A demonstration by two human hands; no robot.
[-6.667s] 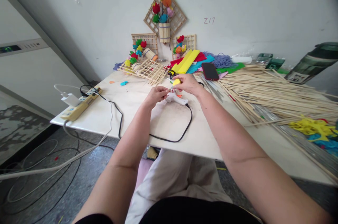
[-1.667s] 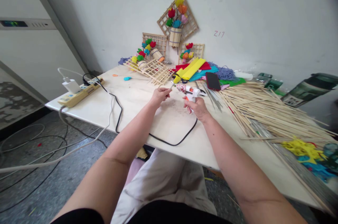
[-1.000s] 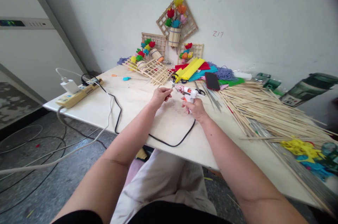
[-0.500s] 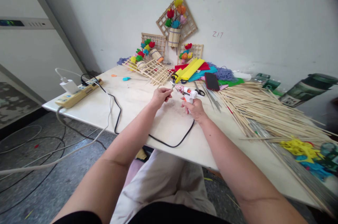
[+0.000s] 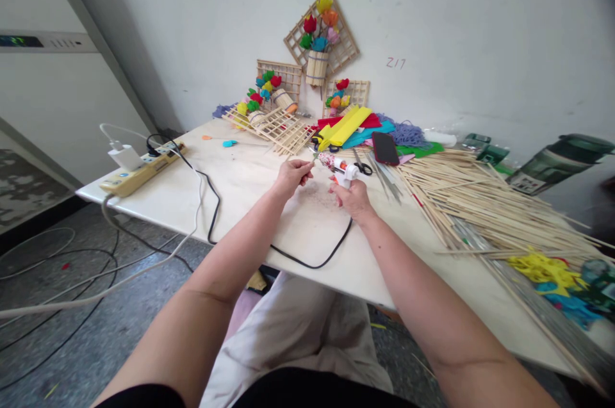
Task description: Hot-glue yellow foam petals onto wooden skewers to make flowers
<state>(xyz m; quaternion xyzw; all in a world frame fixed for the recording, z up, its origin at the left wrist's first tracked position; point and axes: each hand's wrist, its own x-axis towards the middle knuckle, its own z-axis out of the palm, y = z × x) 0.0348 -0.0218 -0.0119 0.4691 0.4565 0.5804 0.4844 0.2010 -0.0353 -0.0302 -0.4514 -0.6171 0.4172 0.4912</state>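
My right hand (image 5: 353, 196) is closed round the handle of a white glue gun (image 5: 339, 166) whose barrel points left; its black cord (image 5: 307, 261) loops over the table. My left hand (image 5: 291, 175) is pinched shut on a small piece at the gun's nozzle, too small to name. Both hands hover just above the white table (image 5: 240, 190), a few centimetres apart.
Bamboo sticks (image 5: 480, 196) lie in a heap on the right, with a phone (image 5: 384, 147), scissors (image 5: 361, 166) and coloured felt sheets (image 5: 346, 126) behind the hands. Stick lattices with felt flowers (image 5: 273, 120) stand at the wall. A power strip (image 5: 141, 168) sits at the left edge.
Early on both hands worked a yellow piece over the lying glue gun. My right hand has since taken up the gun. In the last second almost nothing moves.
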